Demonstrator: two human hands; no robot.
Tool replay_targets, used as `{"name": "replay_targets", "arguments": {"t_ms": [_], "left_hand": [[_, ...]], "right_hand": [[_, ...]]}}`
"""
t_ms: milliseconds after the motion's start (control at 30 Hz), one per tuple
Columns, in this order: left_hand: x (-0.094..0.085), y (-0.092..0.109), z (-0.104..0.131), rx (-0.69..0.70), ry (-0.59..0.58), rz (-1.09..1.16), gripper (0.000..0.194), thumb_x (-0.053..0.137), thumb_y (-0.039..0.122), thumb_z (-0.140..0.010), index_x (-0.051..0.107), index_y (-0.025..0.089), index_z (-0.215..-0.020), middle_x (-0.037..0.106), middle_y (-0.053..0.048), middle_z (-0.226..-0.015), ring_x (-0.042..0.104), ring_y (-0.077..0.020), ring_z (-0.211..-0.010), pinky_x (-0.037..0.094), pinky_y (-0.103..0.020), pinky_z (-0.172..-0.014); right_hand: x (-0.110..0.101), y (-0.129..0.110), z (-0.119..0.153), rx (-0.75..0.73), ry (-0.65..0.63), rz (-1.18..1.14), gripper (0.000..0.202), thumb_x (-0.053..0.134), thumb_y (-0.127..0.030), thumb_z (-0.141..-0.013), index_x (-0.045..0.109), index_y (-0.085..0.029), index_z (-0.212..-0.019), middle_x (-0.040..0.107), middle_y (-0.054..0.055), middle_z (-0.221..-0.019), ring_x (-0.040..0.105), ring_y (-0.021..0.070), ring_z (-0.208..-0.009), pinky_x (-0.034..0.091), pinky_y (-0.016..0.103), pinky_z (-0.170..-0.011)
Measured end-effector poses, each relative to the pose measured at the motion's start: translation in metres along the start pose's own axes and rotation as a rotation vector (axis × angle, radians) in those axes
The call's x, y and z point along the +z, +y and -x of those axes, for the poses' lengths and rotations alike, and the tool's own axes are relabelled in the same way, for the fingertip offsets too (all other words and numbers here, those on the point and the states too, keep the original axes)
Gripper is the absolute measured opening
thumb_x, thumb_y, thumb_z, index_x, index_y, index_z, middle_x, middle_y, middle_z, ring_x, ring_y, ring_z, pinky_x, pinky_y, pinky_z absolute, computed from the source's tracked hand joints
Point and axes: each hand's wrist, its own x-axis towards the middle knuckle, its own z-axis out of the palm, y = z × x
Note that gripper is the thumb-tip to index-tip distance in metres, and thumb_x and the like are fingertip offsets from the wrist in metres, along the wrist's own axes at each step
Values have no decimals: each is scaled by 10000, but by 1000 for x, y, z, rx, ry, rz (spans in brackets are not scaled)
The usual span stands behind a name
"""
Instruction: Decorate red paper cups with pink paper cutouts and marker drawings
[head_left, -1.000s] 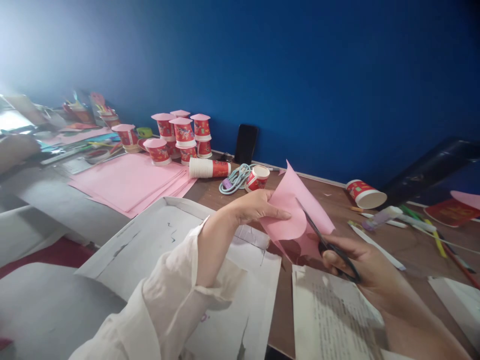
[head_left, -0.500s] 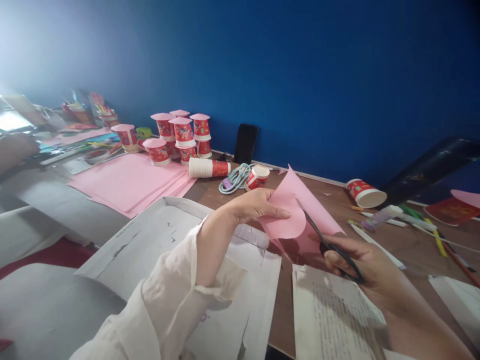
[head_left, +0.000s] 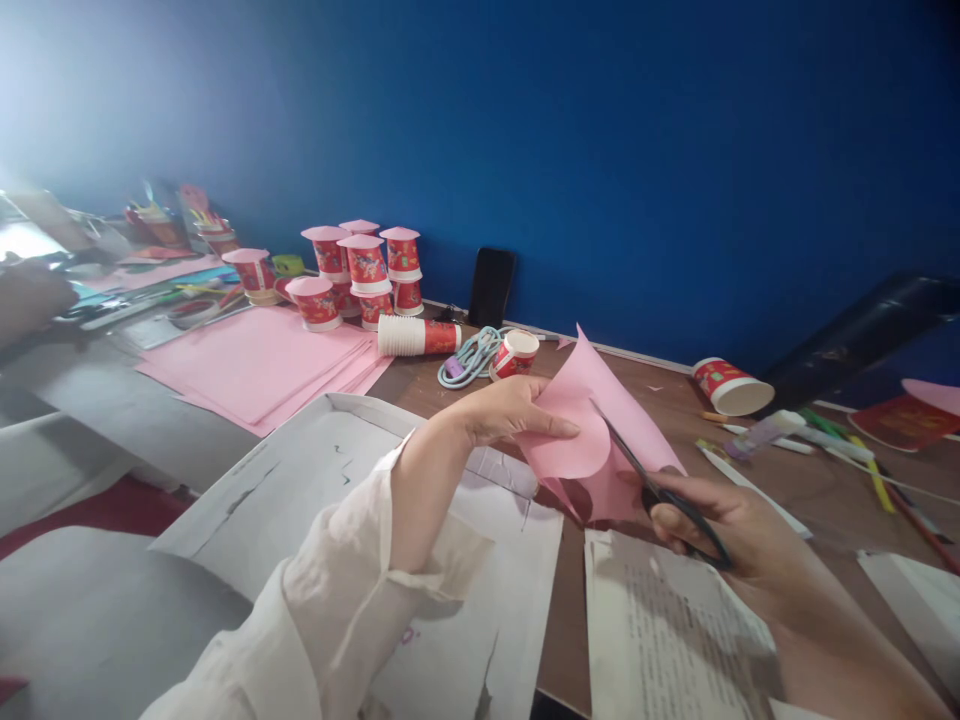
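A sheet of pink paper (head_left: 574, 445) is pinched between the thumb and fingers of my left hand (head_left: 517, 412), its top corner pointing up. My right hand (head_left: 701, 515) grips black-handled scissors (head_left: 630, 455), whose blades lie in a curved cut in the sheet. The cut leaves a rounded edge on the part nearest my left hand. Under the sheet is the brown table, with a printed page (head_left: 667, 620) just below my right hand. A white paper cup with a red band (head_left: 514, 355) stands right behind my left hand.
Red cups with pink paper tops (head_left: 367, 265) are stacked at the back left, near a pile of pink sheets (head_left: 255, 365). A cup stack (head_left: 420, 336), coiled cable (head_left: 476, 355) and phone (head_left: 493, 287) are behind. Markers and a tipped cup (head_left: 731, 388) lie right. Another person's hand (head_left: 34, 300) is far left.
Very little differs. The pink sheet's right part has bent slightly inward and down around the scissors. Both hands keep nearly the same place and hold.
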Motion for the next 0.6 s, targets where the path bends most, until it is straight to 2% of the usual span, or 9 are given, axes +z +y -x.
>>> {"name": "replay_targets", "arguments": {"t_ms": [267,433,600], "left_hand": [[-1,1,1,0,6,-31,500,862,331,-623,693,157,-1061,720,-124,-1081,697,-224,-895,561,-337,-773],[-2,3,2,-7,3,-45,517,862,331,-620,692,162,-1078,719,-121,-1079,698,-226,-883,562,-339,-757],[-3,3,3,-16,-7,-76,563,860,353,-622,683,181,-1128,715,-107,-1089,693,-218,-906,553,-350,-814]], "right_hand": [[-10,9,-3,20,-117,6,457,786,-509,-697,750,-186,-1019,534,6,-646,407,122,-561,313,258,-500],[-12,8,-2,63,-112,19,455,799,-503,-681,751,-177,-995,545,5,-642,415,115,-549,332,253,-497],[-12,-1,-2,104,-143,10,533,807,-553,-631,761,-164,-993,539,5,-610,404,108,-523,338,254,-486]]}}
